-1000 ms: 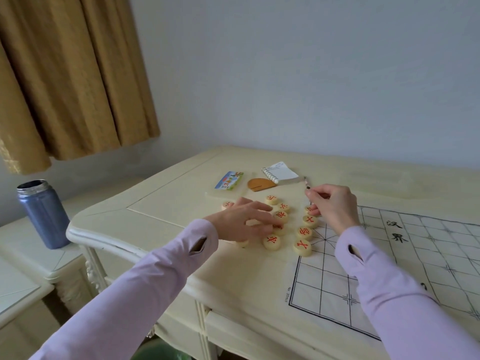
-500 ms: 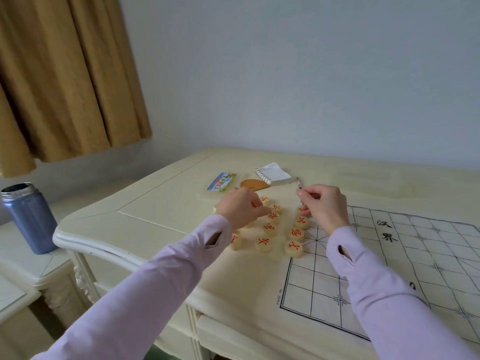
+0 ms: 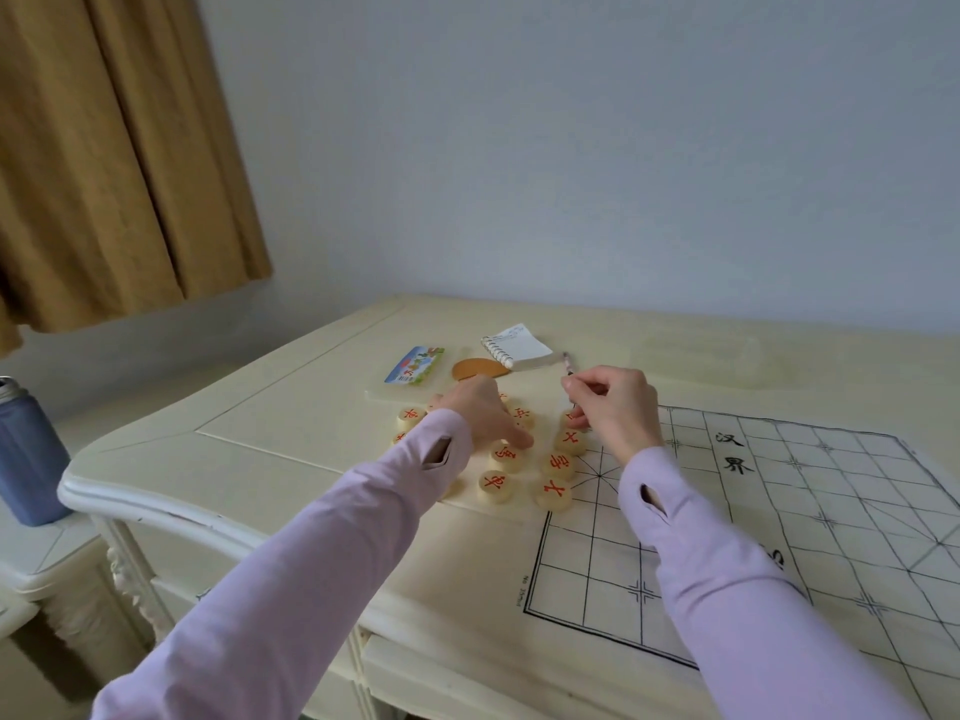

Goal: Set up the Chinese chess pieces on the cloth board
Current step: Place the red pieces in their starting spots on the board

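Observation:
Several round cream chess pieces (image 3: 496, 485) with red characters lie in a cluster off the left edge of the white cloth board (image 3: 779, 537). Three of them (image 3: 558, 464) form a short column along that edge. My left hand (image 3: 483, 415) reaches palm down over the cluster, its index fingertip touching one piece (image 3: 505, 453). Just above the board's far-left corner, my right hand (image 3: 615, 407) has its fingers curled and its thumb against a partly hidden red piece (image 3: 568, 419). The grid itself bears no pieces.
A spiral notepad (image 3: 519, 345), a pen (image 3: 566, 360), a brown disc (image 3: 475, 368) and a colourful packet (image 3: 415, 363) lie beyond the pieces on the cream table (image 3: 291, 407). A blue bottle (image 3: 26, 459) stands on a lower side table (image 3: 41, 553) at left.
My left hand has slid farther across the cluster, uncovering nearer pieces, and its index finger now points down at one piece. My right hand has stayed at the board's corner. The view drifted right.

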Demonstrator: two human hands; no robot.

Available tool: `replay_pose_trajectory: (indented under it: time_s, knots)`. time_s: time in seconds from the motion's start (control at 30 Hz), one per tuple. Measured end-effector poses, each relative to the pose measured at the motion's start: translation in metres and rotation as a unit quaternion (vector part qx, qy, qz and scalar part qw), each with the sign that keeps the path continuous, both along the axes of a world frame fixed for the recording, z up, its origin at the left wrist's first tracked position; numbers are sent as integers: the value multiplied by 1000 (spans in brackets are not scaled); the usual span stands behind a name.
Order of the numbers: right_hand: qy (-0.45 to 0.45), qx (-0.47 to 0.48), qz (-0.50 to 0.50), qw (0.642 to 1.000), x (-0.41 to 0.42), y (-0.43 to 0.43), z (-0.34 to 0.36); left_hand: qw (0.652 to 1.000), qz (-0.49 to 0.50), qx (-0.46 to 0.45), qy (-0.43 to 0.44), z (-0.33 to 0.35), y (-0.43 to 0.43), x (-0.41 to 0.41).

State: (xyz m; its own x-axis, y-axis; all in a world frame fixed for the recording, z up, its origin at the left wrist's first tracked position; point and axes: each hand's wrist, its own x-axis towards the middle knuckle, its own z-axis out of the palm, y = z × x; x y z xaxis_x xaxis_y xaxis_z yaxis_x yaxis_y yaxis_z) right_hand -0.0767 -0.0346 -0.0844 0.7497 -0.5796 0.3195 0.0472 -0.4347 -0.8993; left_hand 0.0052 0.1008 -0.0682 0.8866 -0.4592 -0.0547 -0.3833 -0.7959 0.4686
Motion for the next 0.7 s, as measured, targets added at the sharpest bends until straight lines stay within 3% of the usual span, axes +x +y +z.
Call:
replay_pose_trajectory:
  time_s: [0.17,0.27,0.53,0.7]
  knots:
    - [9,-19,2,1000,-1,4,0,997,-30,-55,-48,0,4,-10]
    - [4,3,14,1000,-5,7,2,987,-37,-148,-56,1,9,-15]
    - [4,137,195,971,-28,11,23,945,-42,-324,27,14,30,-42]
    - [69,148,237,958,-44,18,26,930,-76,-351,77,15,39,-54]
